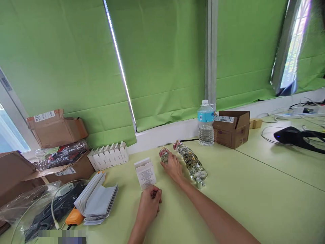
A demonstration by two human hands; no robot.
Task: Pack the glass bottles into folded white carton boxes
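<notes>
Noted pale green table (254,189) under green blinds (165,61). Cardboard box (232,128) with barcode sticker, print unreadable. Water bottle (205,123), blue label illegible. Stack of flat white cartons (98,200) at left. Small white box (145,173) upright mid-table, fine print too small to read. Right hand (172,166) pinched small glass bottle (164,155) beside row of similar bottles (191,162). Left hand (150,202) curled closed just below white box; contents, if any, indiscernible.

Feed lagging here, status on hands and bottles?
Right hand gripping small glass bottle. Left hand closed at white carton. Bottle row beside, nothing blocking.
</notes>
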